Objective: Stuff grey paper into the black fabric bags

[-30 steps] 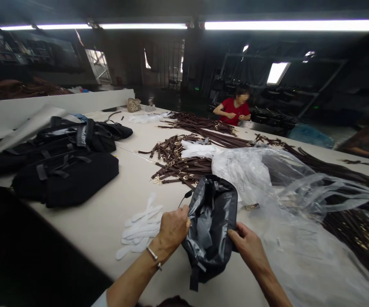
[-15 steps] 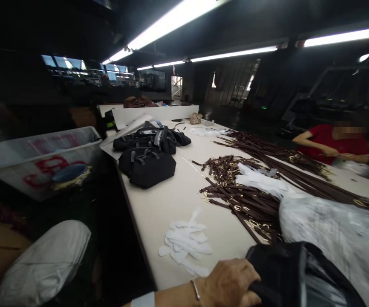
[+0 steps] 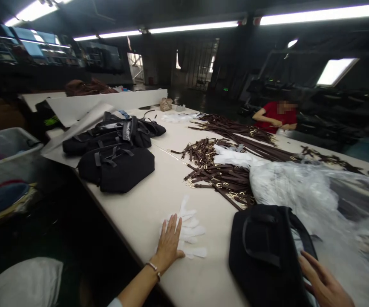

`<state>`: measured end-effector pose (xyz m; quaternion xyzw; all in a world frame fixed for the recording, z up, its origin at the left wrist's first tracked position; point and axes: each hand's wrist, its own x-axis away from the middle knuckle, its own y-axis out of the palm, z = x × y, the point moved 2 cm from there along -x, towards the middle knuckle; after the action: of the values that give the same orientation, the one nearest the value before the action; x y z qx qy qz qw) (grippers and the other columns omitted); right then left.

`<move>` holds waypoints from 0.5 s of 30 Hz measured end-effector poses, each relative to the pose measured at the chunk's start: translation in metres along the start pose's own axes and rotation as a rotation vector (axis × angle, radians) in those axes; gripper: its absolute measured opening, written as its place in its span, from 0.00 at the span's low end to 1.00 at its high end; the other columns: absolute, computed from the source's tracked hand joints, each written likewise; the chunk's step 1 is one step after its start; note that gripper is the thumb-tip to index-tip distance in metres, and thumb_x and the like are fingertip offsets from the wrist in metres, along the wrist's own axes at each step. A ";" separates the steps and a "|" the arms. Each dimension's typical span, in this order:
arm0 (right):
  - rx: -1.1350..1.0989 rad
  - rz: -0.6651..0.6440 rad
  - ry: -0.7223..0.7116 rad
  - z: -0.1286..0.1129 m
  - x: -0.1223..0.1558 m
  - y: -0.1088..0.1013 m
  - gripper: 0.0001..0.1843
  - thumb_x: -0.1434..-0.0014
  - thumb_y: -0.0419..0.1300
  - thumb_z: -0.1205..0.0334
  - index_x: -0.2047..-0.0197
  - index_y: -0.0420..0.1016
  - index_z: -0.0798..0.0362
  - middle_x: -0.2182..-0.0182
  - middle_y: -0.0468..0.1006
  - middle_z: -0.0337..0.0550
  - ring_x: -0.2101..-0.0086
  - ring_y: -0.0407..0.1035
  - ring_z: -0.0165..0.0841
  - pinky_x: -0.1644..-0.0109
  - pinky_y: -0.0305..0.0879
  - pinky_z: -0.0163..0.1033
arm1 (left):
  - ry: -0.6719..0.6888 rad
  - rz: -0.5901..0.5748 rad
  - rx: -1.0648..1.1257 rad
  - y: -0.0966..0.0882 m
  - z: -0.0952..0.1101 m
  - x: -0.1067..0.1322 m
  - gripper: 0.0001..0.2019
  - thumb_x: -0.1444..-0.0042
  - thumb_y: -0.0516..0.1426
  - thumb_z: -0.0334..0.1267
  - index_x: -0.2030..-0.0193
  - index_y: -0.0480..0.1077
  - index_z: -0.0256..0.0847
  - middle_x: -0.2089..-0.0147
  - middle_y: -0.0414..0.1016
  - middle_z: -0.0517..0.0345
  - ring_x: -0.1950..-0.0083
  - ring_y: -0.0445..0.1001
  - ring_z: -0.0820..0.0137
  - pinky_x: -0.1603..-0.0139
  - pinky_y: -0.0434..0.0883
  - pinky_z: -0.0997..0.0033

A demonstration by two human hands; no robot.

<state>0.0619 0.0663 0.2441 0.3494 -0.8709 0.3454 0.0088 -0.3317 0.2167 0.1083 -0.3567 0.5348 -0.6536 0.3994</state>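
Observation:
My left hand [image 3: 169,246] lies with fingers spread on a small pile of flat white pieces [image 3: 192,232], shaped rather like gloves, on the pale table [image 3: 200,277]. A black handbag [image 3: 258,251] with short handles stands at the front right. At its right side, my right hand [image 3: 323,279] has its fingers stretched out against the rim of the opening; part of the hand runs out of view. Pale lining or filling shows inside the bag. What the right fingertips touch inside is hidden.
Several black bags [image 3: 117,166] sit on the table's left side. Brown straps with gold-coloured buckles [image 3: 216,179] are heaped mid-table, beside clear plastic sheeting [image 3: 286,183]. A person in red [image 3: 272,115] works across the table. A white bin [image 3: 8,149] stands left.
My left hand has let go of the black handbag and moved left onto the white pieces. My right hand has come into view at the bag's opening. The view has turned right.

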 end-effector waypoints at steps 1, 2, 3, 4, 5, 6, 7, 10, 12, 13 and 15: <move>-0.010 0.019 0.024 -0.006 0.005 0.002 0.50 0.57 0.55 0.28 0.40 0.67 0.54 0.50 0.77 0.56 0.50 0.72 0.54 0.46 0.71 0.55 | -0.007 -0.020 -0.007 0.005 -0.002 -0.006 0.58 0.62 0.71 0.45 0.27 0.45 0.33 0.25 0.40 0.35 0.25 0.39 0.47 0.27 0.43 0.40; -0.006 0.050 0.016 -0.011 0.009 0.004 0.50 0.58 0.56 0.28 0.41 0.69 0.56 0.51 0.77 0.57 0.49 0.71 0.54 0.45 0.70 0.55 | -0.012 -0.037 -0.010 0.009 -0.002 -0.013 0.58 0.62 0.69 0.47 0.27 0.45 0.32 0.25 0.40 0.35 0.25 0.38 0.47 0.27 0.41 0.40; 0.006 0.078 -0.006 -0.013 0.012 0.006 0.49 0.58 0.56 0.28 0.43 0.70 0.57 0.52 0.78 0.57 0.48 0.70 0.55 0.44 0.69 0.54 | -0.009 -0.055 -0.012 0.012 0.000 -0.019 0.58 0.62 0.69 0.49 0.27 0.45 0.32 0.25 0.39 0.35 0.25 0.37 0.47 0.27 0.40 0.39; 0.020 0.100 -0.030 -0.012 0.014 0.007 0.49 0.59 0.57 0.28 0.44 0.71 0.57 0.52 0.78 0.56 0.48 0.69 0.54 0.43 0.69 0.54 | 0.002 -0.073 -0.010 0.015 0.003 -0.025 0.59 0.62 0.68 0.51 0.27 0.44 0.32 0.25 0.38 0.35 0.25 0.36 0.46 0.27 0.39 0.39; 0.032 0.108 -0.058 -0.010 0.016 0.009 0.48 0.58 0.58 0.29 0.44 0.71 0.57 0.52 0.78 0.55 0.47 0.69 0.54 0.43 0.68 0.53 | 0.022 -0.092 -0.007 0.017 0.007 -0.030 0.60 0.63 0.68 0.52 0.27 0.44 0.32 0.25 0.38 0.35 0.24 0.36 0.46 0.27 0.38 0.39; 0.042 0.108 -0.087 -0.007 0.018 0.012 0.47 0.58 0.59 0.30 0.44 0.71 0.57 0.52 0.79 0.54 0.47 0.69 0.53 0.43 0.68 0.52 | 0.050 -0.114 -0.006 0.018 0.012 -0.033 0.61 0.65 0.68 0.53 0.27 0.43 0.32 0.25 0.38 0.35 0.24 0.35 0.46 0.27 0.37 0.40; 0.053 0.099 -0.108 -0.003 0.020 0.014 0.46 0.57 0.59 0.31 0.44 0.71 0.57 0.52 0.79 0.53 0.48 0.70 0.52 0.43 0.68 0.51 | 0.075 -0.140 -0.012 0.019 0.017 -0.036 0.63 0.66 0.68 0.54 0.27 0.43 0.33 0.25 0.38 0.36 0.24 0.35 0.46 0.27 0.37 0.40; 0.046 0.043 -0.174 0.003 0.031 0.024 0.41 0.51 0.56 0.35 0.43 0.70 0.56 0.50 0.78 0.53 0.47 0.70 0.50 0.40 0.64 0.52 | 0.101 -0.152 -0.089 0.018 0.023 -0.040 0.56 0.61 0.66 0.51 0.27 0.47 0.36 0.25 0.41 0.38 0.25 0.39 0.47 0.27 0.40 0.42; -0.025 0.003 -0.232 0.001 0.039 0.028 0.36 0.45 0.54 0.38 0.43 0.69 0.56 0.48 0.77 0.53 0.46 0.68 0.48 0.38 0.62 0.51 | 0.072 -0.064 -0.183 0.012 0.019 -0.044 0.43 0.49 0.60 0.48 0.28 0.51 0.36 0.26 0.47 0.38 0.25 0.45 0.48 0.28 0.45 0.44; -0.077 -0.018 -0.266 -0.002 0.043 0.030 0.34 0.43 0.54 0.40 0.43 0.69 0.56 0.46 0.75 0.53 0.45 0.68 0.47 0.37 0.61 0.51 | 0.051 -0.009 -0.232 0.009 0.015 -0.047 0.36 0.43 0.56 0.46 0.29 0.53 0.35 0.27 0.50 0.38 0.26 0.48 0.49 0.29 0.47 0.44; -0.193 -0.056 -0.326 -0.009 0.049 0.032 0.30 0.41 0.55 0.43 0.43 0.70 0.55 0.44 0.74 0.52 0.44 0.67 0.46 0.37 0.61 0.50 | 0.004 0.029 -0.314 0.004 0.005 -0.056 0.29 0.36 0.48 0.43 0.30 0.55 0.33 0.28 0.53 0.37 0.27 0.52 0.50 0.31 0.53 0.45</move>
<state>0.0029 0.0584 0.2446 0.4223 -0.8798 0.1990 -0.0892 -0.3027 0.2642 0.1028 -0.4055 0.6364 -0.5569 0.3470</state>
